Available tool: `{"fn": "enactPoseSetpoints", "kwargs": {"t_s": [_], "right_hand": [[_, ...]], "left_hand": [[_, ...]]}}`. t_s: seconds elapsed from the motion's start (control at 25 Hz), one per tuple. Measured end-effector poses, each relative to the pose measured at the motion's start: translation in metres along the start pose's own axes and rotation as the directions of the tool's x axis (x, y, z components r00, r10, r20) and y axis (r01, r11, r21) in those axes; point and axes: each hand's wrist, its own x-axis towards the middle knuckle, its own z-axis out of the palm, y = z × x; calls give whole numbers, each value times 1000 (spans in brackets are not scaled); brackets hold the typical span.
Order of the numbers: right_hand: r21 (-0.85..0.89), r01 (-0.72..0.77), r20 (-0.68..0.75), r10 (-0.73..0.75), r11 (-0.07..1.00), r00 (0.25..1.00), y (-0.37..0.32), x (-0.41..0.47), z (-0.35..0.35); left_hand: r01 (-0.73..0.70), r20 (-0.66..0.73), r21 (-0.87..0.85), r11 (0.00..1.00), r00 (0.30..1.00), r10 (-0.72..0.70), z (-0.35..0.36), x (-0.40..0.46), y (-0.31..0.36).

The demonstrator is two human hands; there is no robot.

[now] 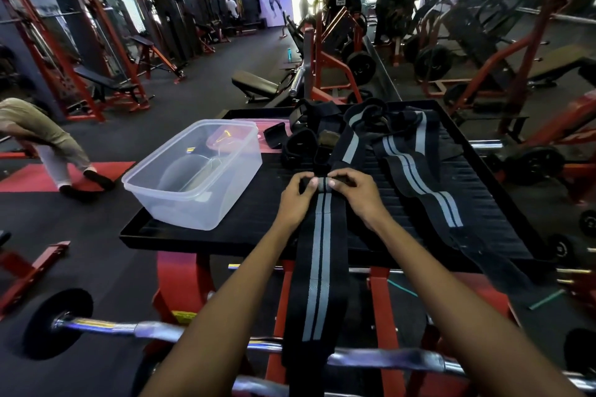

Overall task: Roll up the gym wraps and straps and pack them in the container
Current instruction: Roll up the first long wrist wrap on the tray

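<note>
A long black wrap with two grey stripes [319, 255] lies down the middle of the black ribbed platform [245, 229] and hangs over its near edge. Its far end is folded into a small tight roll. My left hand [298, 195] and my right hand [353, 192] both pinch that roll with fingers and thumbs. A second striped wrap [422, 184] lies spread to the right. Several black straps and pads [309, 138] are heaped at the back. A clear plastic container [196, 174] stands on the platform's left side, without wraps in it.
A pink lid [274, 129] lies behind the container. A chrome barbell [135, 329] crosses below the platform's red frame. A person's legs [64, 158] are on the floor at left. Red gym machines and benches surround the area.
</note>
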Motion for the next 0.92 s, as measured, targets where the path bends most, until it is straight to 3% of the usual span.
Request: {"fn": "enactPoseSetpoints", "kwargs": {"t_s": [0.12,0.28,0.44,0.92], "right_hand": [[-3,42,8,-42,999,999,-2,-1,2],[2,-61,-14,61,998,998,0,0,2],[-42,-30,-63,27,999,998,0,0,-1],[-137,-29,16,31,990,999,-3,-4,0]], "left_hand": [[22,-24,14,1000,999,-22,2,2,-1],[-27,-59,28,999,998,28,-3,0,3],[75,-31,-3,997,997,-75,0,1,1],[5,-23,27,1000,1000,-4,-3,0,-1]]}}
